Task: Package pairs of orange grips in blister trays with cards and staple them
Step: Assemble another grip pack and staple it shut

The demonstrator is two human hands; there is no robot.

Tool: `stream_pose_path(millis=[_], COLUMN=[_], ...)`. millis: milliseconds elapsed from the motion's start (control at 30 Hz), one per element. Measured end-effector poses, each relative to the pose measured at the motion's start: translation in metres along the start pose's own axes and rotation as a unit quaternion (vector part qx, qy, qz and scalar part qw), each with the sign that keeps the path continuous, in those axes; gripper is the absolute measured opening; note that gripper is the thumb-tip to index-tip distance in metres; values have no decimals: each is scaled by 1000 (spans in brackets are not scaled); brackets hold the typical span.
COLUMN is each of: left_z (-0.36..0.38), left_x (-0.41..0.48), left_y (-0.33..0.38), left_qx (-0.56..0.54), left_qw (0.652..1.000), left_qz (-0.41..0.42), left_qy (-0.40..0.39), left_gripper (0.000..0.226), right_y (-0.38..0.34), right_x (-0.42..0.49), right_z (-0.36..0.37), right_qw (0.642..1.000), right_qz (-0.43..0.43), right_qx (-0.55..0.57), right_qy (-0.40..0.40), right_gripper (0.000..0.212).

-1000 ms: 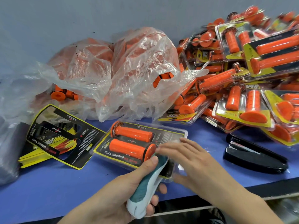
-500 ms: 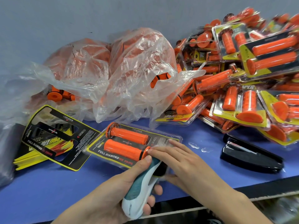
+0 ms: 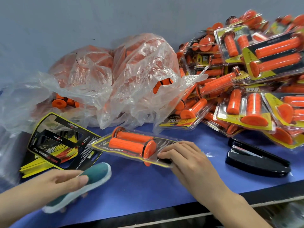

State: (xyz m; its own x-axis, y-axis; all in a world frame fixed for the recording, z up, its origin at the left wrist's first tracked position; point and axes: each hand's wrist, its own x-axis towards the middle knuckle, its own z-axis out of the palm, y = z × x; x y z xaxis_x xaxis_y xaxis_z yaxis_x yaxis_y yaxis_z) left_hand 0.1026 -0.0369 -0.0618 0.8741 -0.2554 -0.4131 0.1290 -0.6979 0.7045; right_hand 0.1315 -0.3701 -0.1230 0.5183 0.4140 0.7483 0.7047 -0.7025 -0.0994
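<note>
A blister pack (image 3: 131,146) with two orange grips on a black-and-yellow card lies at the middle of the blue table (image 3: 148,186), its near edge tilted up. My right hand (image 3: 185,159) pinches the pack's right end. My left hand (image 3: 62,183) grips a teal-and-white stapler (image 3: 85,181) at the lower left, apart from the pack. A stack of printed cards (image 3: 60,145) lies left of the pack.
Clear plastic bags (image 3: 115,76) of loose orange grips sit at the back. A heap of finished blister packs (image 3: 246,76) fills the back right. A black stapler (image 3: 255,160) lies on the table at the right, near the front edge.
My left hand has pulled the teal stapler away from the pack, down and to the left. My right hand has lifted the pack's right end and now pinches it.
</note>
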Motion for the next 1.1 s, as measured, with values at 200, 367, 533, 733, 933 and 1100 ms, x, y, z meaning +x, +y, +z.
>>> stream_pose_path(millis=[200,367,533,733,933,1100], left_z=[-15,-6,13,18,33,61], left_x=[25,43,65,74,60,59], left_y=[-33,-8,17,27,58,84], left_qx=[86,154,261,137,-118,-307], left_qw=[958,839,816,852,854,865], left_qz=[-9,184,287,258,268,229], left_qy=[275,489,428,433,429,324], left_gripper=[33,52,58,7,19,36], right_y=[-9,-25,-32,-20,-8,-21], right_x=[9,31,53,68,70,61], right_z=[6,7,-1,-17,-20,-3], right_qw=[988,948,966,974,858,830], right_qz=[78,194,115,47,334,368], right_qx=[72,197,183,101,327,407], right_qy=[111,156,139,195,214,103], right_gripper=[15,21,16,45,67,52])
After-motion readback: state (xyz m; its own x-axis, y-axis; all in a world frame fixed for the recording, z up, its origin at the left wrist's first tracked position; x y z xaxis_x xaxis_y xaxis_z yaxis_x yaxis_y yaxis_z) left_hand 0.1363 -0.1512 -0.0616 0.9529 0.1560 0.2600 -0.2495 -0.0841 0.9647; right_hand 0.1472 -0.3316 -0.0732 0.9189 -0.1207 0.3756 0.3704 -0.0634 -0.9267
